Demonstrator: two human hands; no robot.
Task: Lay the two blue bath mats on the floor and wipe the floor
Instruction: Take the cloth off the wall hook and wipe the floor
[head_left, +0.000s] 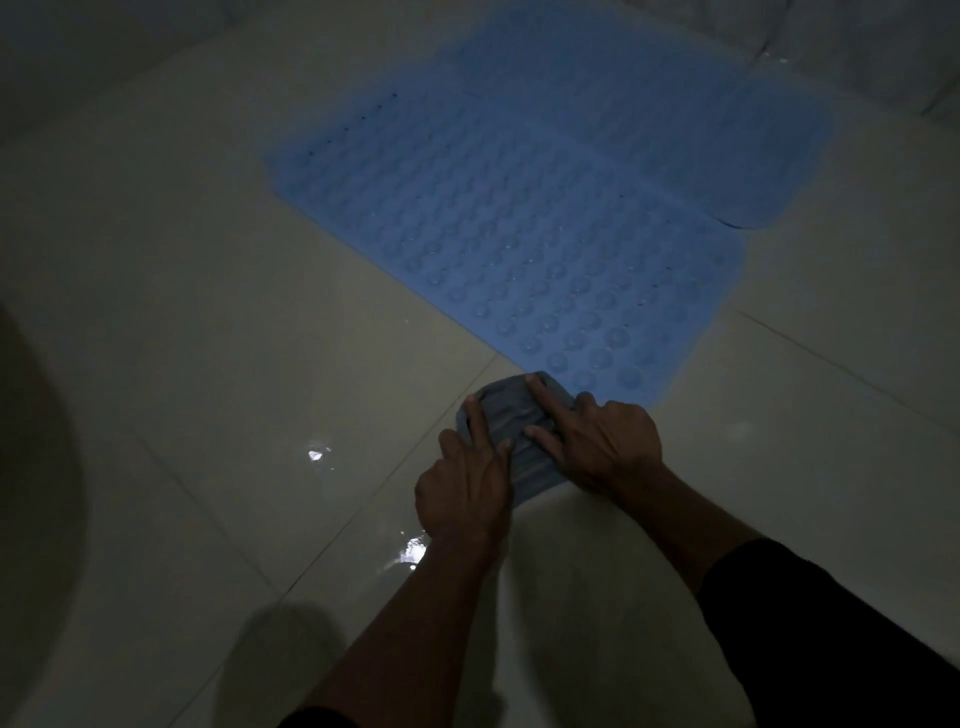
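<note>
Wall (883, 47) runs along top, pale, tile seams visible top right, small glints near its base. Dark rounded shape (31, 467) at left edge, too dim to identify. Whole scene underlit.

Ahead: blocked by near blue mat (519, 234), touching cloth (511, 415); second mat (701, 140) laid beyond it.
Left: pale floor tiles (182, 338) open, wet glints seen.
Right: bare tiles, passable.
</note>
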